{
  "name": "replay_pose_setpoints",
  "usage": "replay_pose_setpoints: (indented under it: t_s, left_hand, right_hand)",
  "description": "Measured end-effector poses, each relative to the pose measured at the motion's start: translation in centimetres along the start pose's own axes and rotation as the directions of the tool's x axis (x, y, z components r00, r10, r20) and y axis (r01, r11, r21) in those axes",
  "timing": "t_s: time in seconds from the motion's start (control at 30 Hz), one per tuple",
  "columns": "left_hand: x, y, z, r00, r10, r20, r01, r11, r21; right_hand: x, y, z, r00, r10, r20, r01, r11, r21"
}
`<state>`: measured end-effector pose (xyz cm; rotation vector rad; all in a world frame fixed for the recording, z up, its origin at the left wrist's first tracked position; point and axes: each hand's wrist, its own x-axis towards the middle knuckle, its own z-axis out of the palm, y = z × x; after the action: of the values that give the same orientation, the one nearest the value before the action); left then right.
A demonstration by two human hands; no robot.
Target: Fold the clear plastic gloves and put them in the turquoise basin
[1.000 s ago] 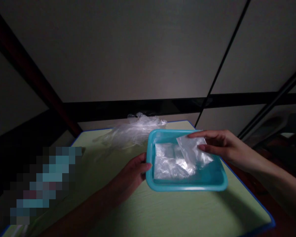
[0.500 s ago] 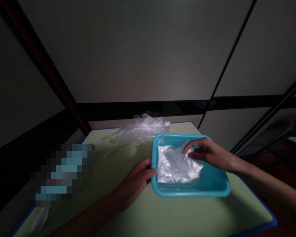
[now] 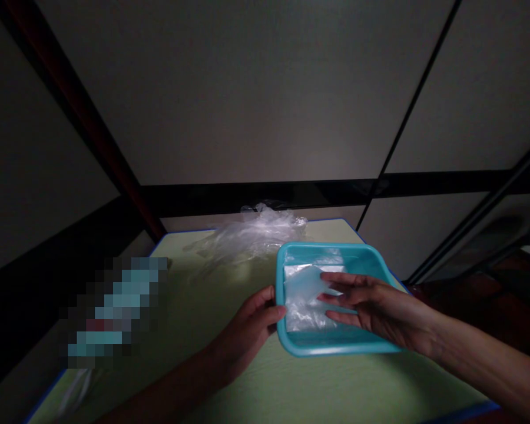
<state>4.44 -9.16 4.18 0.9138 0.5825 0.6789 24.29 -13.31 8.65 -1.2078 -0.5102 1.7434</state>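
Note:
A turquoise plastic basin (image 3: 342,350) stands on the table, its near side toward me. Its left rim is pinched between the thumb and fingers of my left hand (image 3: 252,324). Inside, on the left part of the basin floor, lies a flat, shiny clear plastic bag (image 3: 301,318). Over it, my right hand (image 3: 373,306) reaches in from the right with its fingers spread. The fingertips are at the bag's upper layer; whether they touch it I cannot tell. My right hand covers part of the basin's right side.
Crumpled clear plastic bags (image 3: 260,229) lie at the back of the pale green table (image 3: 265,394). A blurred-out turquoise item (image 3: 123,300) with a white strap (image 3: 82,386) is at the left edge. Panelled doors (image 3: 265,106) rise right behind the table.
My right hand has let go of the plastic and spread its fingers, turning lower over the basin. The bag's bunched right part now lies flatter. My left hand keeps its hold on the rim.

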Motion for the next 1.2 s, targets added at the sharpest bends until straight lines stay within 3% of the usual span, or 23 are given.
replay_pose_setpoints:
  t_s: [0.23, 0.5, 0.9, 1.2]
  left_hand:
    - [0.1, -0.5, -0.4, 1.000, -0.003, 0.029, 0.004, 1.000, -0.015]
    - [0.0, -0.2, -0.1, 1.000, -0.009, 0.026, 0.010, 1.000, -0.029]
    - [-0.1, -0.3, -0.3, 0.999, 0.000, 0.051, 0.003, 0.998, -0.055]
    - [-0.3, 0.0, -0.3, 0.999, -0.020, 0.029, 0.021, 0.998, -0.053]
  right_hand:
    - [-0.4, 0.9, 1.8, 0.998, 0.020, -0.054, -0.010, 0.984, 0.176]
    - [0.5, 1.2, 2.6, 0.998, -0.022, -0.061, 0.036, 0.969, 0.244]
    - [0.7, 0.9, 1.9, 0.994, 0.109, 0.018, -0.110, 0.980, 0.165]
    - [-0.2, -0.5, 0.1, 0.968, 0.169, 0.184, -0.164, 0.986, -0.039]
